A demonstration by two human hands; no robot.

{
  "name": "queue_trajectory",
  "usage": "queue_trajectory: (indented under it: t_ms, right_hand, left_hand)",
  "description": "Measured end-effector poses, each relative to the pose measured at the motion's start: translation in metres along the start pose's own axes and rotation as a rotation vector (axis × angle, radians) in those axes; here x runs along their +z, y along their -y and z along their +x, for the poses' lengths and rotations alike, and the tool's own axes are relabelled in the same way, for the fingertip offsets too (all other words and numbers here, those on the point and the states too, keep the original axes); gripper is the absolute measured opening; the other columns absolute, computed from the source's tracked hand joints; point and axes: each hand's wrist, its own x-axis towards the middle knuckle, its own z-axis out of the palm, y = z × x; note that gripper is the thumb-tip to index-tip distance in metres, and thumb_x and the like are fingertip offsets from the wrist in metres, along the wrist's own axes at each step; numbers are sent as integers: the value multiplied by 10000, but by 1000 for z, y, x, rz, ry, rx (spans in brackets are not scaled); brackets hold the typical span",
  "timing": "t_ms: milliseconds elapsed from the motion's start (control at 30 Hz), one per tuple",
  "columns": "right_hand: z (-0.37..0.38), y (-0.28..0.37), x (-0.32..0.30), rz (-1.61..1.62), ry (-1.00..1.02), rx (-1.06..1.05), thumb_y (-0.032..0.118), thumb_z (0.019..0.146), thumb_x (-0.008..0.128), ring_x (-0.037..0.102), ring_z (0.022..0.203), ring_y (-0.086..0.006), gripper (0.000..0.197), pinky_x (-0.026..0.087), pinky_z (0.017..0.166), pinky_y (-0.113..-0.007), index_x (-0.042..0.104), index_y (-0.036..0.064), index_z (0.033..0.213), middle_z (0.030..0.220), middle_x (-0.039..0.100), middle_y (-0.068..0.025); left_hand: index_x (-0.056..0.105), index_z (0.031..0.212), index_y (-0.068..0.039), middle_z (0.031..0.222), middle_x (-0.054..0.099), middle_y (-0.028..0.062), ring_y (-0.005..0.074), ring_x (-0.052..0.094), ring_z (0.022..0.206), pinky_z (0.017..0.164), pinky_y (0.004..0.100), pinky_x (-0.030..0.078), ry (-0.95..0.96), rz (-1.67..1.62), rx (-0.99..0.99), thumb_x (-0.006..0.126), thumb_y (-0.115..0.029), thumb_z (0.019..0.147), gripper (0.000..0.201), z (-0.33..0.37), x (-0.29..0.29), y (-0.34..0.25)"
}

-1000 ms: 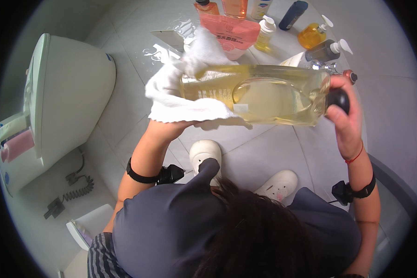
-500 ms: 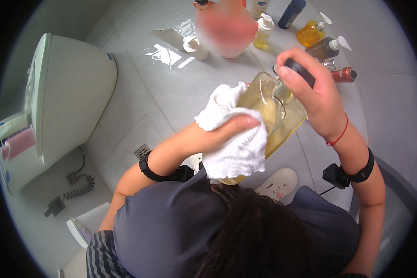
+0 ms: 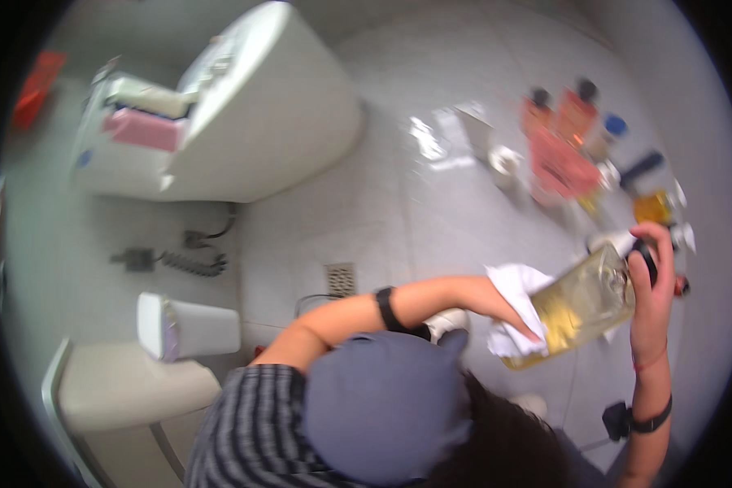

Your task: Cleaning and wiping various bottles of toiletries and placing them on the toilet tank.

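Observation:
A large clear rectangular bottle of pale yellow liquid (image 3: 579, 305) hangs tilted above the floor at the right, its black cap (image 3: 642, 262) at the upper right. My right hand (image 3: 657, 297) is wrapped around the cap end. Toward the bottle's lower end, my left hand (image 3: 514, 307) presses a white ribbed cloth (image 3: 516, 281) against it, and the cloth covers part of that end. Some of the left fingers are hidden by the cloth. The picture is smeared by motion.
Beyond the bottle stand a pink container (image 3: 563, 167), a white pump bottle (image 3: 505, 165), an amber bottle (image 3: 652, 207) and several others. A toilet (image 3: 301, 122) is at the left, with a floor drain (image 3: 341, 279) and a white bin (image 3: 203, 329) nearer me. Wet patches shine on the tiles.
My view has swung left, so the bottle and hands now appear farther right and lower. The left hand with the cloth has slid toward the bottle's lower end. Both holds stay the same.

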Motion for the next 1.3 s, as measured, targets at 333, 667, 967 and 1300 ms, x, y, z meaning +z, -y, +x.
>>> queue_trajectory:
  t_ms: [333, 667, 967, 1300]
  right_hand:
    - [-7, 16, 46, 203, 264, -107, 180, 824, 585, 458, 939, -142, 655, 402, 776, -252, 298, 64, 1401, 1119, 451, -76]
    - [-64, -23, 69, 137, 560, 41, 98, 820, 619, 508, 915, -174, 516, 458, 744, -282, 384, 20, 1273, 1089, 496, -120]
    - [-74, -37, 69, 134, 532, 91, 98, 828, 612, 511, 909, -172, 478, 456, 743, -281, 404, 20, 1250, 1080, 500, -116]
    - [-93, -45, 63, 121, 532, 150, 102, 840, 601, 514, 908, -172, 438, 457, 739, -282, 423, 8, 1229, 1059, 502, -111]
  left_hand:
    - [399, 1309, -39, 1208, 549, 122, 247, 556, 1123, 971, 402, 451, -743, -407, 697, 604, -80, 831, 521, -146, -64, -16]
    - [494, 1245, -10, 1146, 582, 94, 217, 579, 1043, 910, 341, 466, -1878, 181, 844, 644, -301, 875, 494, -365, -182, -163]
    - [516, 1196, -30, 1059, 593, 86, 214, 608, 907, 781, 340, 514, -1928, 224, 761, 605, -402, 890, 490, -390, -251, -143]
    - [564, 1152, -47, 1059, 616, 69, 233, 593, 890, 790, 356, 461, -2213, 1417, -256, 579, -455, 878, 492, -417, -291, -74]
